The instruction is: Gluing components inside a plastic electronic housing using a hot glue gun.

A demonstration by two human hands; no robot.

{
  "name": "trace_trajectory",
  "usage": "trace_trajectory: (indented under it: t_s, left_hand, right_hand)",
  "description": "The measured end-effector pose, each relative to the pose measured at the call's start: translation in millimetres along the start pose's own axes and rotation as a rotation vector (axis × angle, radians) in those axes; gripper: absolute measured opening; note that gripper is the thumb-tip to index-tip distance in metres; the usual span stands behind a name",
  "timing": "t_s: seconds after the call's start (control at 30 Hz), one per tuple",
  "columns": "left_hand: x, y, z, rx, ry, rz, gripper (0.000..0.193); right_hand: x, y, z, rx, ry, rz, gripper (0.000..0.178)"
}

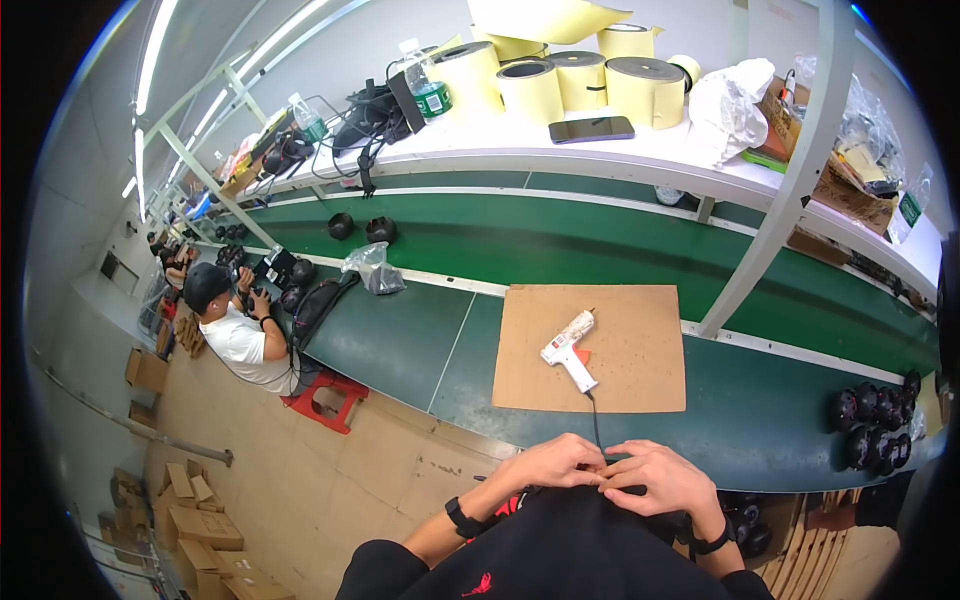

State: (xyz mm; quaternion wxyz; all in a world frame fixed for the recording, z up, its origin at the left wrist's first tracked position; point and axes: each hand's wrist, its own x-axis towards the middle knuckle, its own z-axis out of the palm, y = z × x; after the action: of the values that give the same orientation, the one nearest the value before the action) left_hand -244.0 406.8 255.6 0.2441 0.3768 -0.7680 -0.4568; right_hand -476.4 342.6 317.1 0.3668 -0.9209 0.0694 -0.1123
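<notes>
At the near edge of the counter (pixel 462 375), left hand (pixel 560 462) and right hand (pixel 655 478) are meeting, fingers bent, anything pinched untellable, while the glue gun (pixel 568 348) is lying unheld on cardboard (pixel 642 382), no gluing under way.

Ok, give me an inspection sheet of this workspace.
Surface: dark green bench with a rectangular brown cardboard sheet on it.
Job's things: white, orange-triggered, pistol-shaped glue gun on the cardboard.
Clutter: black round parts at the bench's right end; clear plastic bag left of the cardboard.
Grip: left hand and right hand together by the near edge; any hold unclear.
Cables: thin black cable runs from the gun's handle toward the hands; far end hidden.
Surroundings: white shelf bearing yellow rolls; seated person in white shirt at left.
</notes>
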Motion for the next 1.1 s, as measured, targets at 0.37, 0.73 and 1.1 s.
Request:
trace_trajectory:
  t_s: [0.37, 0.73, 1.1]
  left_hand:
    - [-1, 1, 1, 0.012, 0.115, 0.063, 0.011]
    - [5, 13, 8, -0.223, 0.208, 0.135, 0.008]
    - [8, 11, 8, -0.207, 0.334, 0.059, 0.018]
  right_hand:
    - [2, -8, 2, 0.087, 0.009, 0.047, 0.037]
    - [7, -12, -2, 0.054, 0.056, -0.002, 0.050]
    - [12, -14, 2, 0.125, 0.166, -0.045, 0.051]
